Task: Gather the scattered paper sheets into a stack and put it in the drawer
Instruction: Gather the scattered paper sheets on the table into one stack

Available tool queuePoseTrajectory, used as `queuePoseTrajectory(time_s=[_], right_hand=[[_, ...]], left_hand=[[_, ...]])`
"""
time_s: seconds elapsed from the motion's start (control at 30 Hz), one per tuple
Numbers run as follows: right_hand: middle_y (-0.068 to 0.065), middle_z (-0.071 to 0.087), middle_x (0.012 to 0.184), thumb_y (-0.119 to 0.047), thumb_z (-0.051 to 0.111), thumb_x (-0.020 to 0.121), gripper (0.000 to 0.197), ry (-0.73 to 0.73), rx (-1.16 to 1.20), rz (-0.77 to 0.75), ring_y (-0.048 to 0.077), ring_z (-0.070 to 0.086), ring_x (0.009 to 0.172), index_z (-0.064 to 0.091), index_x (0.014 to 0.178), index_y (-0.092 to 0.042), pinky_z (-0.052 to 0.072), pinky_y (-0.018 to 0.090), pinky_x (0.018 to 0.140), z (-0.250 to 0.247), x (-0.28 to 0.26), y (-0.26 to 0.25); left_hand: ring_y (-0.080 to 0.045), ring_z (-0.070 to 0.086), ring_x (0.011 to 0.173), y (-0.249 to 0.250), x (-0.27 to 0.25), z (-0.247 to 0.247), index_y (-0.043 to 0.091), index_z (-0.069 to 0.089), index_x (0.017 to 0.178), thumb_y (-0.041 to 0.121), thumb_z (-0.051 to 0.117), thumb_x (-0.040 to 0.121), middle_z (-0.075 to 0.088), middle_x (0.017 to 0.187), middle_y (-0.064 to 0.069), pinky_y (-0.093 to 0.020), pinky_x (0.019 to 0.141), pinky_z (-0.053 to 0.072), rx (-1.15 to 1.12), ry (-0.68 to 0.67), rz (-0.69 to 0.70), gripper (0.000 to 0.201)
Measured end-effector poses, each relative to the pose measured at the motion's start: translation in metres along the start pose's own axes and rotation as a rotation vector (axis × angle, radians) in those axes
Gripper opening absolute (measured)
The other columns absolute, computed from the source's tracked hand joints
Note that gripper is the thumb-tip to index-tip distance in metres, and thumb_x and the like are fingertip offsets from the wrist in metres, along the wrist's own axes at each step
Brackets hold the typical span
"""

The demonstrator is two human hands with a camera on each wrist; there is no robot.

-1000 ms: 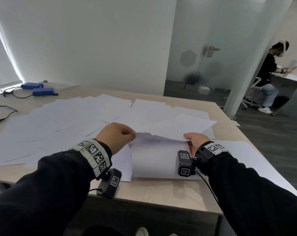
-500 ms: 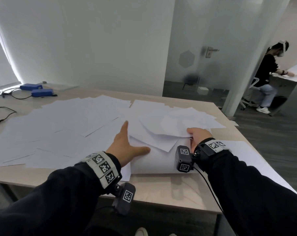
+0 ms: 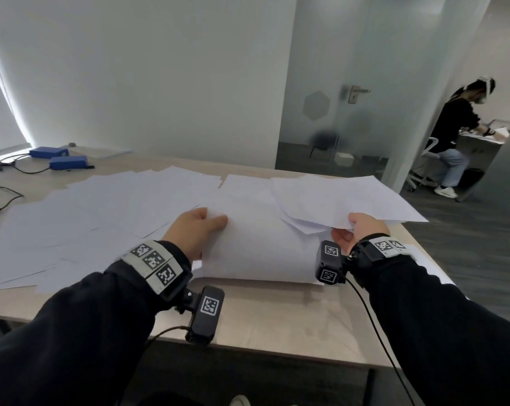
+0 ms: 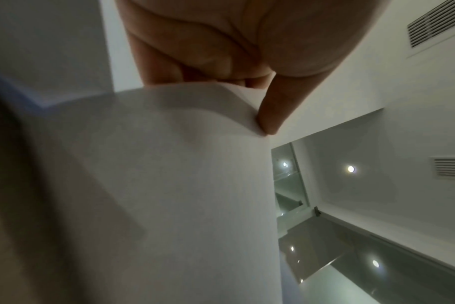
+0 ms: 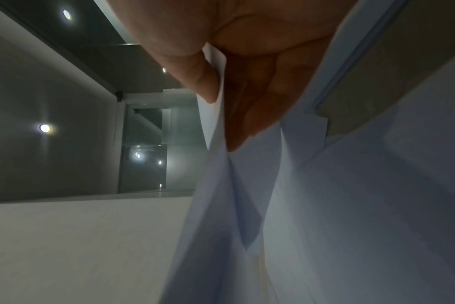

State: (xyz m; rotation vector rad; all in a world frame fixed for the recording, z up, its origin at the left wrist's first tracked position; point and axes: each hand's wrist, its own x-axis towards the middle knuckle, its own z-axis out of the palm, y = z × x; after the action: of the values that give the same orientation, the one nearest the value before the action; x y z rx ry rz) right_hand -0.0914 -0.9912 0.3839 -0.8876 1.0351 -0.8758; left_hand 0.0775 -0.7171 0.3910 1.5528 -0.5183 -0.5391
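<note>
Many white paper sheets (image 3: 107, 209) lie scattered over the wooden table (image 3: 277, 317). My left hand (image 3: 198, 227) pinches the left edge of a large sheet (image 3: 256, 250) near the table's front, thumb on top and fingers beneath it. In the left wrist view the thumb (image 4: 270, 115) presses on that sheet (image 4: 169, 185). My right hand (image 3: 359, 230) grips a loose bundle of sheets (image 3: 335, 197) by its near edge, lifted above the table at the right. The right wrist view shows the bundle (image 5: 247, 205) between thumb and fingers. No drawer is in view.
Two blue boxes (image 3: 68, 162) with black cables (image 3: 2, 200) sit at the table's far left. More sheets lie under my right forearm at the right edge. A frosted glass door (image 3: 335, 112) stands behind the table, and a person (image 3: 453, 136) sits at a desk beyond it.
My left hand lay flat with spread fingers on the sheets; now it pinches a sheet's edge. My right hand has shifted the bundle rightward and spread it higher.
</note>
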Motion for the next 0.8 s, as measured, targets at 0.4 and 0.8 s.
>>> queuePoseTrajectory(time_s=[0.4, 0.8], right_hand=[[0.017, 0.060, 0.077, -0.005, 0.051, 0.093, 0.005, -0.072, -0.233, 0.068, 0.030, 0.062, 0.066, 0.053, 0.097, -0.004, 0.056, 0.036, 0.046, -0.014, -0.011, 0.025], [0.017, 0.051, 0.077, -0.013, 0.066, 0.055, 0.048, -0.271, -0.632, 0.100, 0.029, 0.057, 0.058, 0.052, 0.097, 0.003, 0.057, 0.051, 0.062, -0.016, -0.034, 0.043]], left_hand=[[-0.006, 0.071, 0.067, 0.068, 0.008, -0.012, 0.021, 0.062, 0.089, 0.015, 0.052, 0.102, 0.075, 0.077, 0.010, -0.029, 0.062, 0.059, -0.550, 0.122, 0.221, 0.017], [-0.037, 0.064, 0.104, -0.021, 0.043, 0.005, 0.002, 0.065, 0.112, 0.024, 0.056, 0.094, 0.068, 0.114, -0.018, -0.042, 0.095, 0.052, 0.520, 0.056, -0.178, 0.030]])
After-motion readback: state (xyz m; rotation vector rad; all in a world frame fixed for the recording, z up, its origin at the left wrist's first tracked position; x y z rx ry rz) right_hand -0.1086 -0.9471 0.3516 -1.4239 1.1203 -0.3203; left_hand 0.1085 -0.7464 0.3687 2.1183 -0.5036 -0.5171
